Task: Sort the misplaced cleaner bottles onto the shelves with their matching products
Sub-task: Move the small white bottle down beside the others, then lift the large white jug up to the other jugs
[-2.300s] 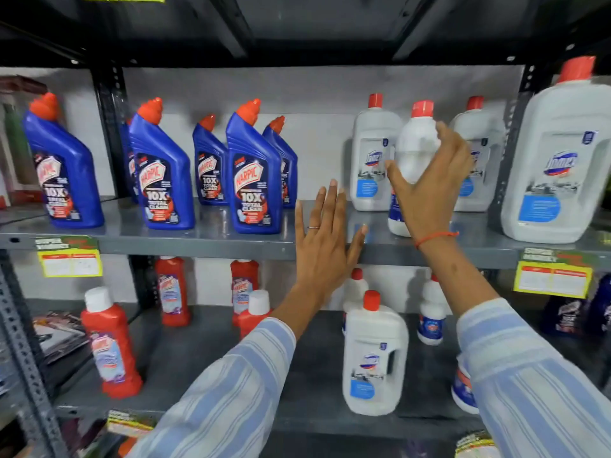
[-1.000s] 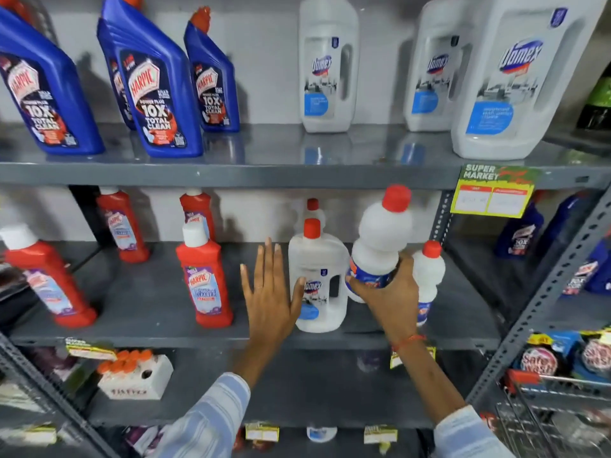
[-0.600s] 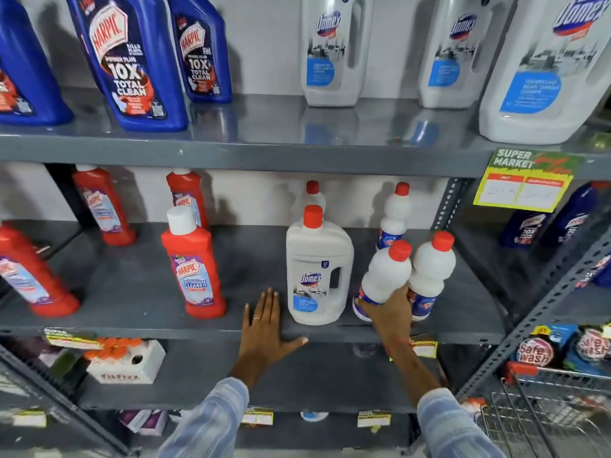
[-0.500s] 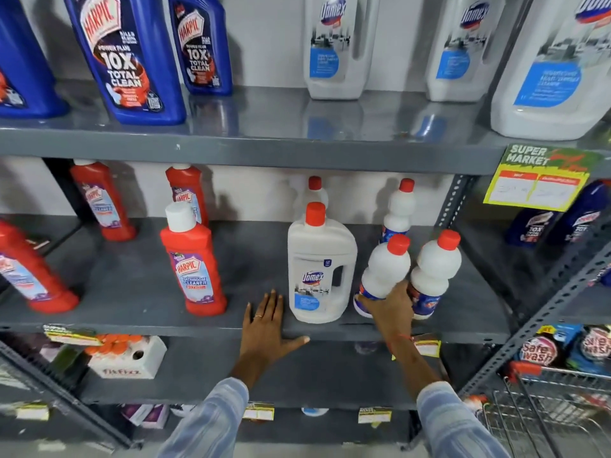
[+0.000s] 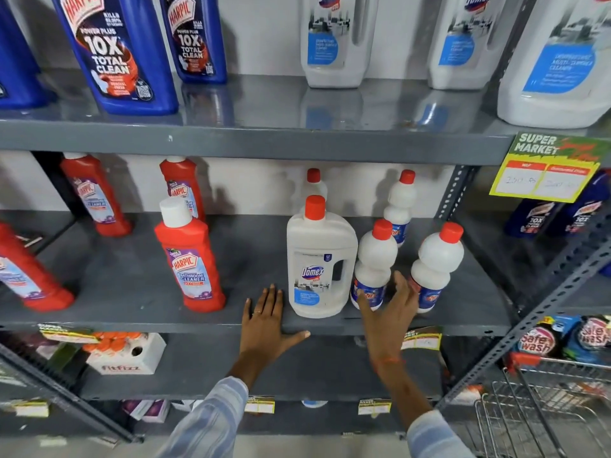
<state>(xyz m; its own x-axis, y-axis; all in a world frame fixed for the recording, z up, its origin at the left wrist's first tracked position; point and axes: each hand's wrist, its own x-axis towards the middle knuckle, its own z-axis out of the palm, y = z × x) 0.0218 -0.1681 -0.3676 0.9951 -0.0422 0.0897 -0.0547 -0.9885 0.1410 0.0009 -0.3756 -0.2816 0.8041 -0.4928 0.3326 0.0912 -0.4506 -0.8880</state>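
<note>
A small round white bottle with a red cap [image 5: 375,264] stands upright on the middle grey shelf [image 5: 132,292], between a white Domex jug [image 5: 319,259] and a second matching small bottle [image 5: 434,266]. A third small bottle [image 5: 400,206] stands behind. My right hand [image 5: 386,312] is just in front of the first bottle, fingers spread, holding nothing. Lying flat on the shelf's front edge, left of the jug, my left hand [image 5: 267,322] is open. Red Harpic bottles [image 5: 190,256] stand to the left.
The upper shelf [image 5: 264,137] carries blue Harpic bottles [image 5: 122,51] on the left and large white Domex jugs [image 5: 334,38] on the right. A price tag [image 5: 545,166] hangs at the right. A wire trolley [image 5: 542,408] with Safewash packs sits at bottom right. A Fitfizz box [image 5: 125,355] lies below.
My right hand brought the small white bottle down from the upper shelf, set it beside its matching bottles and let go. My left hand dropped to the middle shelf's edge.
</note>
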